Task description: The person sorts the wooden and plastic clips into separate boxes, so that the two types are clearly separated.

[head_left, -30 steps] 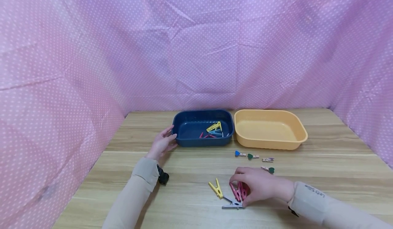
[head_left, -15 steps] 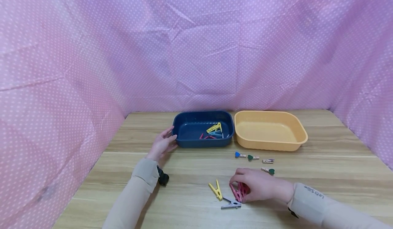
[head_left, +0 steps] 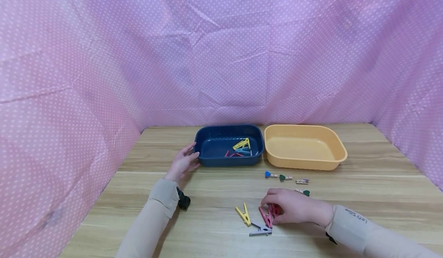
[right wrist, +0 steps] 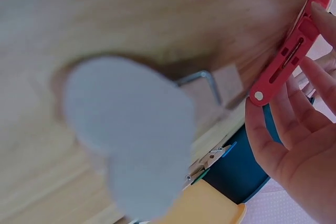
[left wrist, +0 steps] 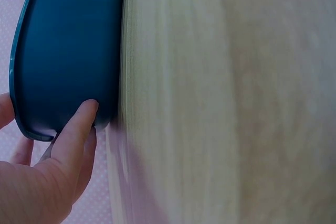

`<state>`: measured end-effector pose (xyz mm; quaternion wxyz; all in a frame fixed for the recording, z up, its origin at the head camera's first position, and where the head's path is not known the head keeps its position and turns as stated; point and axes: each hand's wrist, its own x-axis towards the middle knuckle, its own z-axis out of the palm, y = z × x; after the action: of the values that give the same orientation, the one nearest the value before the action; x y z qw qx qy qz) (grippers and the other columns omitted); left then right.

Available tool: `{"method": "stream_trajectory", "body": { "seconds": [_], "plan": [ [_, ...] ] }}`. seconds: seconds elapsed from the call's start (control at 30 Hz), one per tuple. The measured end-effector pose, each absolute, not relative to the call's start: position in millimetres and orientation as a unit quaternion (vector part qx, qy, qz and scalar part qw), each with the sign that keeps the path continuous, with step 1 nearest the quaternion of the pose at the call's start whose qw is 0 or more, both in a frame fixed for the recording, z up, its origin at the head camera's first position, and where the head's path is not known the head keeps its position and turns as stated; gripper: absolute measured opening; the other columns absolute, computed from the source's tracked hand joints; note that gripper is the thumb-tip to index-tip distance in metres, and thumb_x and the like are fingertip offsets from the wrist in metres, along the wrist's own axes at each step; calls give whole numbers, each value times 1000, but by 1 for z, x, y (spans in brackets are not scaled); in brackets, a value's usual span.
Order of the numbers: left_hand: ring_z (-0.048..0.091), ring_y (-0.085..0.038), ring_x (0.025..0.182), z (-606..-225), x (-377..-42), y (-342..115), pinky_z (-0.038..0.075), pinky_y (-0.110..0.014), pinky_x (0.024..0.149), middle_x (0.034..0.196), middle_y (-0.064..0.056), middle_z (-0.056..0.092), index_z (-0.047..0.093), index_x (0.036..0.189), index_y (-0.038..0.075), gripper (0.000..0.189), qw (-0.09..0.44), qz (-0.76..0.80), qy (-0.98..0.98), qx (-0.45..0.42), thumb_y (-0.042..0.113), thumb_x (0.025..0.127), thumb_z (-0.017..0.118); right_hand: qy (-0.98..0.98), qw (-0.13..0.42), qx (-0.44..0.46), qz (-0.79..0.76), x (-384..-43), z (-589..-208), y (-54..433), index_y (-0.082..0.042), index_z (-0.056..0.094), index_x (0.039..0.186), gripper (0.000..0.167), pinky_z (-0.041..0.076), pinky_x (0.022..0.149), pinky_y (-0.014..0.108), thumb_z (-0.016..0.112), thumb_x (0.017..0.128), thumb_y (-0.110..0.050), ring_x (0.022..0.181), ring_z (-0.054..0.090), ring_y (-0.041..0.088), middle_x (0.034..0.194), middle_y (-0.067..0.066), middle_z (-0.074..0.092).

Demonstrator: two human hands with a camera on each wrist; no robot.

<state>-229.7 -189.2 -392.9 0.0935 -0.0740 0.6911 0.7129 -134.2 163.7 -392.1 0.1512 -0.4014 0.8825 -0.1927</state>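
Beside yellow tray [head_left: 304,164], touching navy tray [head_left: 230,161] with left hand [head_left: 181,162], fingers apart.
Pinching red clip [right wrist: 286,59] in right hand [head_left: 294,208], well short of both trays; crowded by second red clip [head_left: 268,222], near grey clip [head_left: 261,231], yellow clip [head_left: 245,217], smaller heart-topped clips [head_left: 282,177].

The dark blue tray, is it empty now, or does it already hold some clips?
Not empty: in the head view, yellow, blue and red clips lie inside the dark blue tray, mostly in its right half.
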Motion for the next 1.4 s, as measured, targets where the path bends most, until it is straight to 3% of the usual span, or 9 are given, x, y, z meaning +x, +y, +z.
{"method": "stream_trajectory", "body": {
  "seconds": [0.37, 0.6, 1.4],
  "plan": [
    [36, -35, 135, -393, -230, -189, 39, -51, 104, 155, -19, 23, 30, 149, 13, 54, 95, 713, 691, -76, 6, 99, 47, 877, 134, -402, -225, -140, -386, 168, -18, 67, 109, 33, 46, 68, 18, 77, 79, -28, 79, 47, -1, 95, -11, 56],
    [38, -35, 134, -394, -230, -189, 41, -50, 103, 154, -19, 24, 31, 149, 14, 54, 92, 706, 698, -78, 7, 98, 49, 878, 107, -405, -232, -142, -381, 168, -13, 67, 107, 29, 48, 68, 18, 75, 81, -22, 77, 48, -1, 91, -8, 57],
    [36, -35, 135, -394, -232, -191, 40, -50, 103, 155, -18, 23, 31, 149, 15, 54, 96, 707, 697, -74, 8, 98, 49, 875, 45, -420, -237, -147, -370, 167, -13, 67, 91, 15, 52, 69, 23, 75, 81, -20, 77, 53, -1, 88, -6, 61]
  ]
}}
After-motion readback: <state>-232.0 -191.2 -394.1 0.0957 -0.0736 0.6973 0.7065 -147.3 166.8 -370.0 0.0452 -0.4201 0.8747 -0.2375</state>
